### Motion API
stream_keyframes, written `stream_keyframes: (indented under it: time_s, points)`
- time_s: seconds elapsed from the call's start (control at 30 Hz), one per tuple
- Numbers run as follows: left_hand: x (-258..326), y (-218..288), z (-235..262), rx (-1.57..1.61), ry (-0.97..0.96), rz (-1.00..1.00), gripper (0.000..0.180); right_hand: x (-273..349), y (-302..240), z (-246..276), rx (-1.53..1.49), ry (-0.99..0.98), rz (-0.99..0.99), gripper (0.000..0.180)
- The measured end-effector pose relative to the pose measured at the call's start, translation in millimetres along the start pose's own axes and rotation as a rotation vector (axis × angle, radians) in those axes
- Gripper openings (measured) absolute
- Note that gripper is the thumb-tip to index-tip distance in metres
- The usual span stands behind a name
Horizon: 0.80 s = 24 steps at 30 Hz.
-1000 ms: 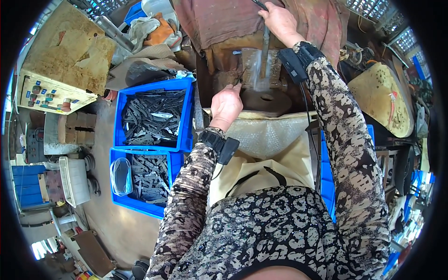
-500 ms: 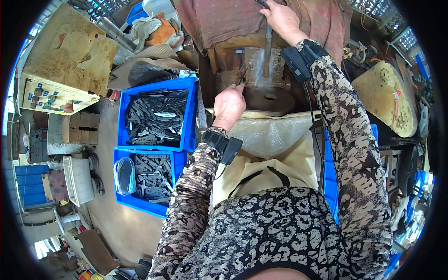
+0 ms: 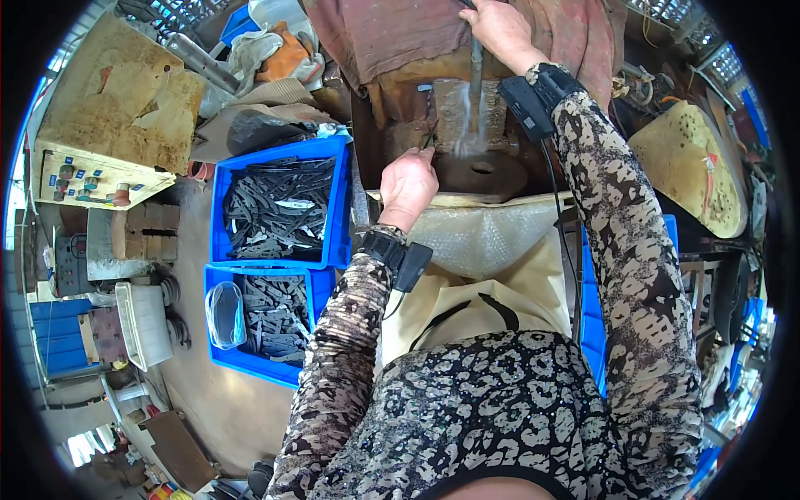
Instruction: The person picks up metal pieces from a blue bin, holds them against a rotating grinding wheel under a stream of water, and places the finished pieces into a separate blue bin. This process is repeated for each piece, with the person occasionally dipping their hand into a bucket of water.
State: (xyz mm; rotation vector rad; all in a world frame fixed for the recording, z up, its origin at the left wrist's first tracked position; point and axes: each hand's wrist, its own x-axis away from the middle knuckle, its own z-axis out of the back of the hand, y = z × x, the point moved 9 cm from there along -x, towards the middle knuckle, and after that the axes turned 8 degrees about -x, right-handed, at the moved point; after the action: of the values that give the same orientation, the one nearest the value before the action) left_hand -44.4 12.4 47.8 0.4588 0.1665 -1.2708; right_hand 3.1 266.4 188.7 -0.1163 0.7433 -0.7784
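Observation:
My left hand (image 3: 409, 182) is closed in a pinch on a thin dark strip (image 3: 432, 136), whose tip points up toward a worn brown block (image 3: 450, 108). Most of the strip is hidden by the fingers. Up at the top edge, my right hand (image 3: 502, 35) is wrapped round a dark bar-like handle (image 3: 468, 4), largely cut off by the picture's rim. Below that hand a metal pipe (image 3: 476, 71) runs down, with whitish water spraying about its lower end. A round brown disc with a central hole (image 3: 510, 177) lies under the spray.
Two blue bins (image 3: 218, 212) of dark metal strips (image 3: 271, 204) stand at my left. Bubble wrap (image 3: 467, 242) hangs over the cream apron. A reddish cloth (image 3: 392, 42) drapes behind the pipe. A control box with knobs (image 3: 100, 179) is far left.
Both hands keep their grips and stay almost in place. The view has shifted slightly; water still sprays from the pipe.

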Motion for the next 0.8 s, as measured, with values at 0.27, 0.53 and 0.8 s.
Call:
stream_keyframes:
  time_s: [0.27, 0.53, 0.8]
  points:
    - [1, -8, 1, -0.006, 0.011, 0.013, 0.022, 18, -44, 29, -0.036, -0.029, 0.005, 0.023]
    - [-10, -7, -18, 0.009, -0.069, 0.026, 0.027, 11, -14, 12, -0.058, -0.03, 0.002, 0.026]
    - [-7, -43, -31, 0.154, 0.02, 0.059, 0.027, 100, -36, 41, -0.341, -0.1, -0.017, 0.03]
